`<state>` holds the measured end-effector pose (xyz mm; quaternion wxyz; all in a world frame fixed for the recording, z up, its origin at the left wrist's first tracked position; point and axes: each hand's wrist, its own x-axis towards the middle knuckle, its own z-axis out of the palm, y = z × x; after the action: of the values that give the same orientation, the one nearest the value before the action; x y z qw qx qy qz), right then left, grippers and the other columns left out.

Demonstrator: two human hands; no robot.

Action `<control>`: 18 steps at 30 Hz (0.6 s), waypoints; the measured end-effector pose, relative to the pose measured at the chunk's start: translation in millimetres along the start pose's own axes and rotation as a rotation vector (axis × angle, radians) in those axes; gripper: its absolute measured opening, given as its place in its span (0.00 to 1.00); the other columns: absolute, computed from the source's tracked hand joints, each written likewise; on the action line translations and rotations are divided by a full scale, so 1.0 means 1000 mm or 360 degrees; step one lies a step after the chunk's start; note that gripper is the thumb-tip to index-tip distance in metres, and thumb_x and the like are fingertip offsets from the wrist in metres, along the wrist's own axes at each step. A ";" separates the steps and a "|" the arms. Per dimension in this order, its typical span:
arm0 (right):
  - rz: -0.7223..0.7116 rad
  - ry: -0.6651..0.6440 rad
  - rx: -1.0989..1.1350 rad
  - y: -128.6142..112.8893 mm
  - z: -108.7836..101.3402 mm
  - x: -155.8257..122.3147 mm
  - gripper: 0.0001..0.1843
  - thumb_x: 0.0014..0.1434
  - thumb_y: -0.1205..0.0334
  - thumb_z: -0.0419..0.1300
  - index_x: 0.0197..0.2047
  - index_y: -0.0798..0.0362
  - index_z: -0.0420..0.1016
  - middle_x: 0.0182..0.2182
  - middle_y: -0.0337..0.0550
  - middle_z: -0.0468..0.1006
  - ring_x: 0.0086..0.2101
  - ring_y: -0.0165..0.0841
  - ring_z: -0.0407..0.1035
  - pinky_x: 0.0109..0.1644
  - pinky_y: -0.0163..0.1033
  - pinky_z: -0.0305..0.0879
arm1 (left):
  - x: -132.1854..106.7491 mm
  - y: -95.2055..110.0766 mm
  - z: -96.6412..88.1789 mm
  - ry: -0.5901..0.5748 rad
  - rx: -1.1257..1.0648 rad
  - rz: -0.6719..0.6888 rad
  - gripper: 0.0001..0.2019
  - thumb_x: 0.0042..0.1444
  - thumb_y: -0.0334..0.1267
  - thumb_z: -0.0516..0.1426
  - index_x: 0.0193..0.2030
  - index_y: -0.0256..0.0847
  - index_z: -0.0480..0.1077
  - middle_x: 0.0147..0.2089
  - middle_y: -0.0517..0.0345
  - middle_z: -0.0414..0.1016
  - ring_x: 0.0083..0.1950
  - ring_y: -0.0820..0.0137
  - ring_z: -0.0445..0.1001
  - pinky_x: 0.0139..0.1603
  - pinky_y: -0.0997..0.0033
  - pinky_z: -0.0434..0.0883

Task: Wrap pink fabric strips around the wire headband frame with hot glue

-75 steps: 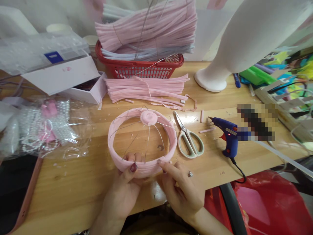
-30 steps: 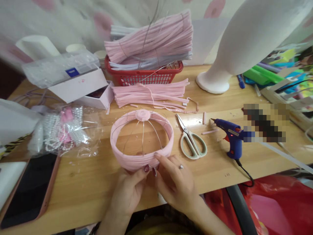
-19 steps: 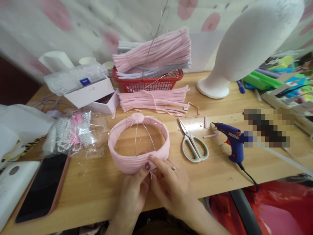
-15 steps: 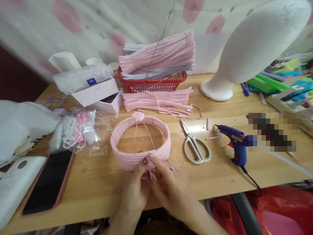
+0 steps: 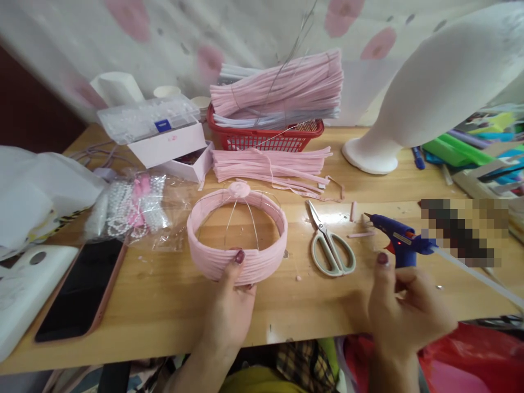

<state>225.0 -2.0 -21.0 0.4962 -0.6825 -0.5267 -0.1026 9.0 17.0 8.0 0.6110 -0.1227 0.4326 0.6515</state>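
Observation:
A pink ring-shaped frame (image 5: 262, 261), wound with pink strips and crossed by thin wires that meet at a small pink disc, stands on the wooden table (image 5: 155, 305). My left hand (image 5: 231, 305) grips its near rim, thumb on top. My right hand (image 5: 407, 311) is at the blue glue gun (image 5: 393, 232) to the right. Its fingers curl around the lower handle and its thumb is raised just left of it. The gun stands on the table with its red light on.
Scissors (image 5: 331, 245) lie between the ring and the gun. Pink strips (image 5: 270, 164) lie in front of a red basket (image 5: 266, 139) heaped with more. Also here: a white foam head stand (image 5: 372, 155), a bag of beads (image 5: 131, 204), a phone (image 5: 82, 289), white boxes (image 5: 164, 147).
My right hand has left the ring's near rim and moved right to the glue gun's handle. My left hand stays on the ring. The view has shifted a little.

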 end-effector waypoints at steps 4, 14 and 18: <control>-0.0098 0.0111 -0.0013 0.004 0.001 0.012 0.23 0.59 0.65 0.66 0.17 0.51 0.60 0.15 0.29 0.53 0.19 0.25 0.48 0.26 0.37 0.50 | -0.001 0.000 0.002 -0.0005 -0.0045 0.0027 0.32 0.36 0.29 0.73 0.51 0.45 0.74 0.38 0.62 0.84 0.37 0.68 0.82 0.42 0.71 0.79; -0.0503 -0.0990 0.0597 -0.065 0.030 -0.012 0.22 0.64 0.63 0.62 0.60 0.52 0.67 0.25 0.31 0.65 0.24 0.26 0.62 0.29 0.32 0.63 | -0.001 0.002 0.002 -0.0010 -0.0007 0.0002 0.26 0.41 0.28 0.70 0.50 0.43 0.75 0.35 0.62 0.83 0.33 0.69 0.81 0.32 0.75 0.77; -0.0596 -0.0925 0.0579 -0.075 0.033 -0.005 0.15 0.65 0.66 0.60 0.55 0.52 0.70 0.24 0.31 0.66 0.24 0.25 0.64 0.29 0.30 0.62 | -0.001 0.004 0.003 0.0020 0.0015 -0.0020 0.23 0.50 0.27 0.66 0.53 0.44 0.74 0.38 0.59 0.84 0.34 0.69 0.81 0.33 0.74 0.79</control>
<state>148.8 17.5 2.3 0.4119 -0.4761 -0.7703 0.1014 6.3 19.0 12.0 0.6129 -0.1266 0.4387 0.6449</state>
